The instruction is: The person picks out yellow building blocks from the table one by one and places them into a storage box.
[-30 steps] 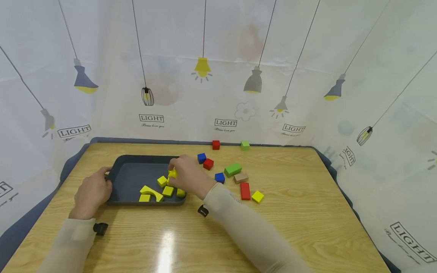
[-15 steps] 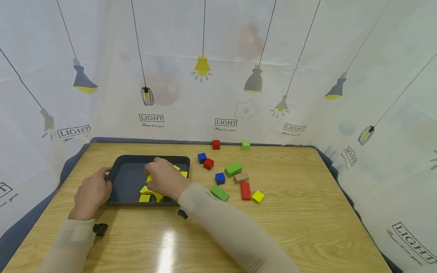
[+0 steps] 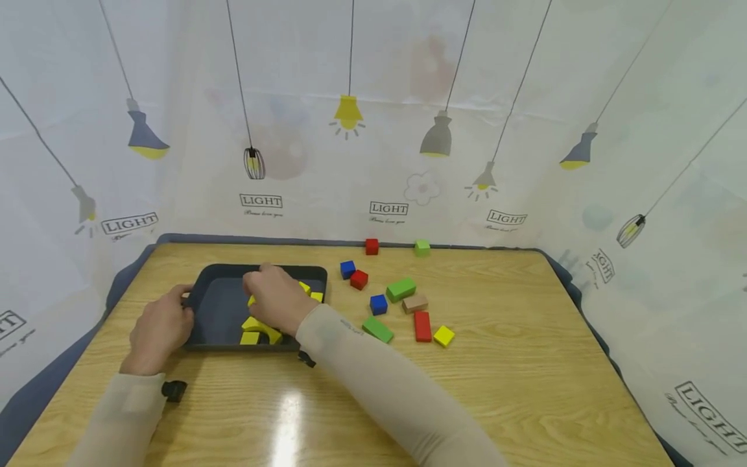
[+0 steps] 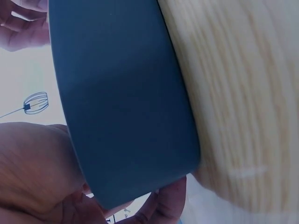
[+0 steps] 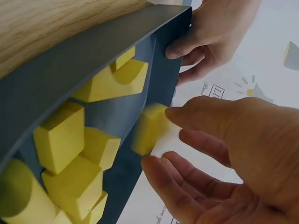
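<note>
My left hand grips the left rim of a dark grey tray; in the left wrist view its fingers curl round the tray's corner. Over the middle of the tray, my right hand pinches a yellow block between thumb and fingertips; the block looks blurred in the right wrist view. Inside the tray are a yellow arch, a yellow cylinder, a yellow cube and several other yellow blocks. In the head view my right hand hides part of them.
Right of the tray lie green blocks, blue cubes, red cubes, a red block, a tan block and a yellow block. A light green cube sits at the table's back edge.
My right hand has moved left from the tray's right side to its middle, uncovering yellow blocks there and a green block beside the tray. The left hand stays on the rim.
</note>
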Demonstrator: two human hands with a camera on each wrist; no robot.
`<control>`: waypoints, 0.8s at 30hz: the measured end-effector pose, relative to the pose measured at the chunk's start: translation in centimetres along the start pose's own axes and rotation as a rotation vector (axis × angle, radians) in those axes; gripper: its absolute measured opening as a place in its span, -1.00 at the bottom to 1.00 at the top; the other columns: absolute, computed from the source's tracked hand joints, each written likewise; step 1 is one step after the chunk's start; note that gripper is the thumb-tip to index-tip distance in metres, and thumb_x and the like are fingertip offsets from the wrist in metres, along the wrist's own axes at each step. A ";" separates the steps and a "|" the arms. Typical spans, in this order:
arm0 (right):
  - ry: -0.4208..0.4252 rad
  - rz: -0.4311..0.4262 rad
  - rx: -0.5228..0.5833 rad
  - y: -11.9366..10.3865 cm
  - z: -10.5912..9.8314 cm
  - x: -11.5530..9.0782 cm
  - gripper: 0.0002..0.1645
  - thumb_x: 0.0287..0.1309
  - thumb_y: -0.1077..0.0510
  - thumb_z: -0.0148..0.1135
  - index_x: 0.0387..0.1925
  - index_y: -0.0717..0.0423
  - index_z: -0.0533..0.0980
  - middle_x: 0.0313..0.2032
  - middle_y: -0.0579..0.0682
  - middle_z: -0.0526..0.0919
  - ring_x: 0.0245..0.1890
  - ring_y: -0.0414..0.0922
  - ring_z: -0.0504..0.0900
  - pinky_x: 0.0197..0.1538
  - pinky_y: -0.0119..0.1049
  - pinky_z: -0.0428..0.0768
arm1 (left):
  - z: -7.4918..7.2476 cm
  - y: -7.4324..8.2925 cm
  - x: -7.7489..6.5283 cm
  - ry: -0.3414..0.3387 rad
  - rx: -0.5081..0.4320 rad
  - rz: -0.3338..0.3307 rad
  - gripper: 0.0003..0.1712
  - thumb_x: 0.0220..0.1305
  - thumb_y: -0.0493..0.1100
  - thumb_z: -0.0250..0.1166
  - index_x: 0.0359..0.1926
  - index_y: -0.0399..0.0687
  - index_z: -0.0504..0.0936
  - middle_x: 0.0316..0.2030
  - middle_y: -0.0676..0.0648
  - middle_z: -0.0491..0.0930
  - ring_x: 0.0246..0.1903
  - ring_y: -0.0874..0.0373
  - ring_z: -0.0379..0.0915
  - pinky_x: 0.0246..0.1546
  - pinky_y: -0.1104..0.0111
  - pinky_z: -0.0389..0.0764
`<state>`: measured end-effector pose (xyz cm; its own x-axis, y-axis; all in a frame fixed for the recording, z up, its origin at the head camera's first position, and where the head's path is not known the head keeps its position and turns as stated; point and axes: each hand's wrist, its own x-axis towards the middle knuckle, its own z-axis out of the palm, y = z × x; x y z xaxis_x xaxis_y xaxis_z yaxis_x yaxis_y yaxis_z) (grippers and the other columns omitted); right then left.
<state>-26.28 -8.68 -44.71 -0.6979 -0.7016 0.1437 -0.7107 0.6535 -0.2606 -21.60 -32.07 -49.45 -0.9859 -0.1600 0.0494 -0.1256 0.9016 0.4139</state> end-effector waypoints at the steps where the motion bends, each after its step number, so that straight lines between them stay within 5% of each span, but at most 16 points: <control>1: 0.002 0.011 -0.007 0.1 0.0 0.0 -0.62 0.24 0.13 0.36 0.09 -0.02 0.61 -0.02 -0.09 0.57 -0.11 -0.21 0.52 -0.19 -0.50 0.53 | 0.0 0.0 0.0 -0.001 0.000 0.004 -0.43 0.39 -0.28 0.01 0.41 -0.19 0.32 0.17 -0.41 0.48 -0.22 -0.27 0.53 -0.59 0.15 0.43; 17: 0.029 0.067 -0.037 1.3 -1.2 -1.8 -0.64 0.25 0.01 0.39 0.08 -0.17 0.62 -0.04 -0.13 0.54 -0.12 -0.20 0.50 -0.36 -0.47 0.53 | 0.0 -0.1 0.1 -0.003 0.000 0.008 -0.43 0.39 -0.29 0.01 0.41 -0.19 0.32 0.15 -0.41 0.49 -0.30 -0.20 0.52 -0.63 0.17 0.40; 24: 0.058 0.055 -0.025 2.6 -1.8 -3.3 -0.66 0.25 0.02 0.39 0.05 -0.12 0.64 -0.07 -0.13 0.55 -0.12 -0.19 0.51 -0.25 -0.46 0.54 | 0.1 -0.1 0.0 -0.005 0.001 0.006 -0.43 0.40 -0.29 0.01 0.42 -0.19 0.31 0.15 -0.42 0.49 -0.35 -0.16 0.51 -0.64 0.19 0.38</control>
<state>-25.96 -4.19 -44.15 -0.7395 -0.6471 0.1854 -0.6725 0.6981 -0.2456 -21.61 -32.12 -49.62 -0.9872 -0.1524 0.0477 -0.1195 0.9031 0.4124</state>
